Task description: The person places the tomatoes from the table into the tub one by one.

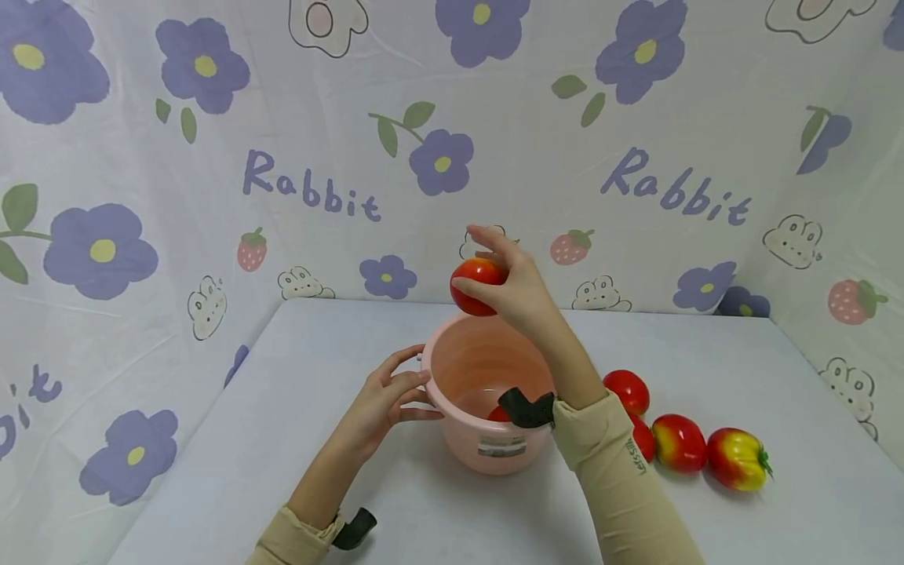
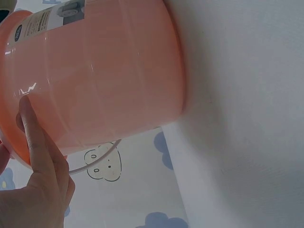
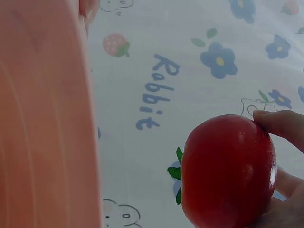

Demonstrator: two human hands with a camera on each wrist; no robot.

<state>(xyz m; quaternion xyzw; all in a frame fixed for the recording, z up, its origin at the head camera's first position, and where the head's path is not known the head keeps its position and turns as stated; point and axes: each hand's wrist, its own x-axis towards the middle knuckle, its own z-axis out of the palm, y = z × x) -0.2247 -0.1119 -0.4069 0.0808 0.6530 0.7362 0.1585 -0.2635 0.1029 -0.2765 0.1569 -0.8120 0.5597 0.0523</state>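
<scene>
A pink bucket (image 1: 494, 447) with a paper label stands upright on the table. My left hand (image 1: 388, 396) grips its left rim, the thumb on the rim and the fingers along the outside wall. Above the bucket's far rim, my right hand (image 1: 519, 290) holds a shiny red tomato (image 1: 475, 292) between thumb and fingers. Green leaves show on the tomato (image 3: 228, 171) in the right wrist view. Down in the bucket lies another red thing (image 1: 498, 413), mostly hidden by the rim and the black wrist piece.
To the right, beside my forearm, lie a red tomato (image 1: 627, 391), another red one (image 1: 641, 439) partly behind the sleeve, a red-and-yellow fruit (image 1: 679, 443) and a red-and-yellow bell pepper (image 1: 737, 460). A patterned curtain (image 1: 438, 227) hangs behind the white table (image 1: 339, 337).
</scene>
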